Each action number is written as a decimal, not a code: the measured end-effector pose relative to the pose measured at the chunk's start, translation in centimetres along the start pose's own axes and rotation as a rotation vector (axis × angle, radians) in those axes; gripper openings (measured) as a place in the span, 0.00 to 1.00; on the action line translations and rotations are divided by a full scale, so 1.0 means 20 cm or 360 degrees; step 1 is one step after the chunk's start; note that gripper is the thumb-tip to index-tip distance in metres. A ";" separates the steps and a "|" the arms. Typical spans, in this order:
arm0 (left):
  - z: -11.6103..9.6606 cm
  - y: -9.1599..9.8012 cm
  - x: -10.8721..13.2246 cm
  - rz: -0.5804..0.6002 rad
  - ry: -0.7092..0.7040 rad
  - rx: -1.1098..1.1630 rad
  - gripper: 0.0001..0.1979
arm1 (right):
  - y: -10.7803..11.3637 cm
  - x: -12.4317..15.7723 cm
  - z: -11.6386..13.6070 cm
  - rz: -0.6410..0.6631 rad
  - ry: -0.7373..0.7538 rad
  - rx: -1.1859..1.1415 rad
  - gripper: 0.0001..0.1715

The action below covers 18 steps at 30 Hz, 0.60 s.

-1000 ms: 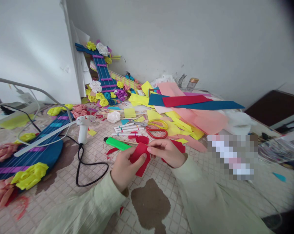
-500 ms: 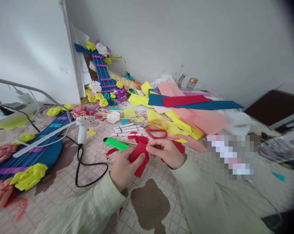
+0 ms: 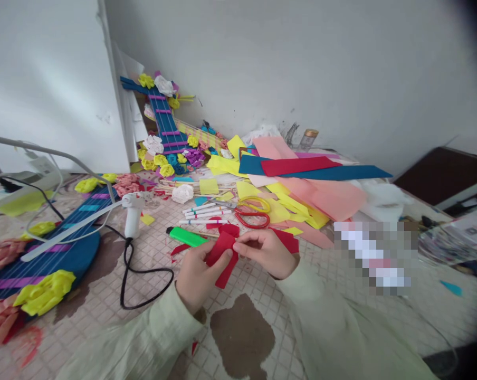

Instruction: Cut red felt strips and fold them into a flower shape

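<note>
Pinched between the thumb and fingers of my left hand [image 3: 199, 272] is a folded piece of red crepe paper [image 3: 225, 247], its lower end hanging free. My right hand [image 3: 267, 253] has its thumb and forefinger closed on the right edge of the same paper. More red paper [image 3: 285, 240] lies on the table beside and partly behind my right hand. Just beyond my left hand is a green cutter [image 3: 188, 237]. Behind the paper lie scissors [image 3: 253, 219] with red and yellow handles, and several white markers [image 3: 204, 211].
A white glue gun [image 3: 133, 220] with a black cord stands at left, near a blue guitar-shaped craft [image 3: 82, 243]. Another blue decorated guitar craft [image 3: 168, 126] leans at the back. Coloured paper sheets [image 3: 321, 195] pile up back right, near a glass jar [image 3: 308, 139].
Both hands still hold the red paper and have barely moved. The whole view has shifted very slightly.
</note>
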<state>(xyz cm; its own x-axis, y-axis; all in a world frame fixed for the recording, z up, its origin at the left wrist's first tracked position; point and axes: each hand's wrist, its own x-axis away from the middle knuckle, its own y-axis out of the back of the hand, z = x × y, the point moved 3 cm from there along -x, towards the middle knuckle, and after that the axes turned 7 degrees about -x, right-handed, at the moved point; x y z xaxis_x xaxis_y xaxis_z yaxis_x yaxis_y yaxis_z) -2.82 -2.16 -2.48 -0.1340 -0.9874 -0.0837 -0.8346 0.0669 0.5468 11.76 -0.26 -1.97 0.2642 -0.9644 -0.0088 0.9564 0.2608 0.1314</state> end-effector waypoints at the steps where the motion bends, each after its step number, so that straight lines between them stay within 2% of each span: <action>1: 0.00 0.00 0.00 -0.0007 0.0000 0.0007 0.14 | 0.00 0.00 0.00 0.0011 0.0003 0.0017 0.12; 5: 0.02 0.00 0.00 -0.0011 0.0011 -0.0007 0.14 | -0.01 0.00 -0.01 0.0063 0.0073 0.0119 0.11; 18: 0.01 0.01 0.00 -0.0074 0.0032 -0.0020 0.13 | -0.01 0.01 0.03 0.0043 0.0175 0.0325 0.09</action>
<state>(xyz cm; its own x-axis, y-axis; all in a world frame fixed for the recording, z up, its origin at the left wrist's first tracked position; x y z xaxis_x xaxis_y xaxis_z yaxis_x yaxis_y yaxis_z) -3.06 -2.12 -2.44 -0.0843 -0.9921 -0.0928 -0.8327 0.0190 0.5534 11.54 -0.49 -1.47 0.3122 -0.9437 -0.1090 0.9067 0.2617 0.3309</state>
